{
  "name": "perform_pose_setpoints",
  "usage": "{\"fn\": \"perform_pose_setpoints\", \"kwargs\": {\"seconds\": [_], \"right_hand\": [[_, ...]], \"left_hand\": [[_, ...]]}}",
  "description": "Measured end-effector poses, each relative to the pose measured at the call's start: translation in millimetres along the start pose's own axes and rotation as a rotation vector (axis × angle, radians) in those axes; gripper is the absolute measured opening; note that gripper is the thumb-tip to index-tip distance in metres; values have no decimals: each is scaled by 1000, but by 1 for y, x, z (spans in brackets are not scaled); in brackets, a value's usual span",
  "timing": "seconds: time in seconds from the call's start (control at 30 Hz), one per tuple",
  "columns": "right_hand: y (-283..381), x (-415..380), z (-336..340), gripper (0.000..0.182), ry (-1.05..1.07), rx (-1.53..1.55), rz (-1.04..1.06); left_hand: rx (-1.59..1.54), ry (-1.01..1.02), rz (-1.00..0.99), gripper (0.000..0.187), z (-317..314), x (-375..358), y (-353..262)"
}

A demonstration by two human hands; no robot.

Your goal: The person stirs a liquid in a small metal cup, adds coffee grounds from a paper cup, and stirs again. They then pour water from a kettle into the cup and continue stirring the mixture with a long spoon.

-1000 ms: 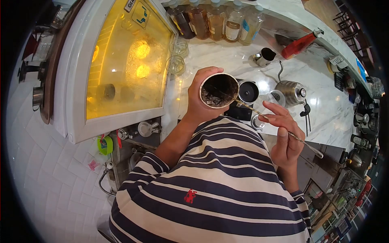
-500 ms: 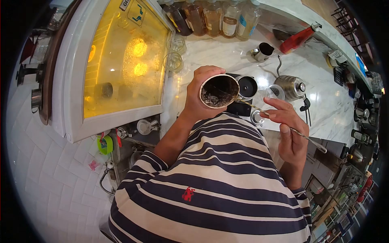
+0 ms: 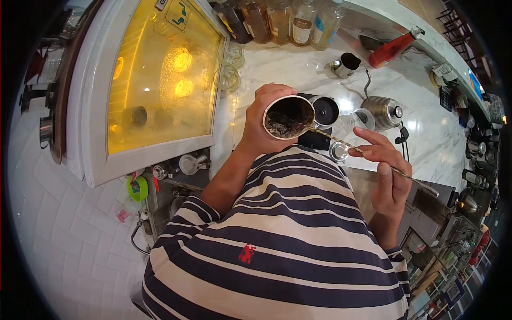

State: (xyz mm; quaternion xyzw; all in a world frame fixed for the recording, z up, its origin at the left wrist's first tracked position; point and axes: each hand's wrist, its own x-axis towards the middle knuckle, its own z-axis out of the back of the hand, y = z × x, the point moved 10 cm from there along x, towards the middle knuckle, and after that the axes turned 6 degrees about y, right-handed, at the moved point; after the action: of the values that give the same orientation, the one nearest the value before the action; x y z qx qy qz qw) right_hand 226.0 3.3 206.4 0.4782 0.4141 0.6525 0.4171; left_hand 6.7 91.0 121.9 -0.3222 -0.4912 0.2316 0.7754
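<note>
My left hand is wrapped round a paper cup, its mouth tilted toward me, with dark contents and what looks like ice inside. Between the fingers and thumb of my right hand is a long twisted metal spoon, whose far end reaches over the rim into the cup. Just behind the cup sits a round dark-topped container on a black device. A small metal-rimmed glass stands under the spoon shaft.
A steel gooseneck kettle is at right, with a metal pitcher and a red bottle beyond. Several bottles line the back. Glasses stand beside the yellow-lit glass-door cabinet at left.
My right hand has shifted slightly right, drawing the spoon a little outward from the cup. My left hand still holds the cup in nearly the same place.
</note>
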Motion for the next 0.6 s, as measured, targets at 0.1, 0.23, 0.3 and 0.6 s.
{"fn": "perform_pose_setpoints", "kwargs": {"seconds": [0.1, 0.23, 0.3, 0.6], "right_hand": [[3, 2, 2, 31, 14, -48, 41], [1, -1, 6, 33, -20, -28, 22], [0, -2, 10, 33, -35, -22, 41], [-38, -13, 28, 33, -169, 167, -79]], "left_hand": [[7, 9, 29, 87, 0, 0, 3], [-18, -37, 123, 83, 0, -2, 9], [-29, -27, 152, 82, -1, -3, 13], [-4, 40, 264, 85, -8, -8, 25]]}}
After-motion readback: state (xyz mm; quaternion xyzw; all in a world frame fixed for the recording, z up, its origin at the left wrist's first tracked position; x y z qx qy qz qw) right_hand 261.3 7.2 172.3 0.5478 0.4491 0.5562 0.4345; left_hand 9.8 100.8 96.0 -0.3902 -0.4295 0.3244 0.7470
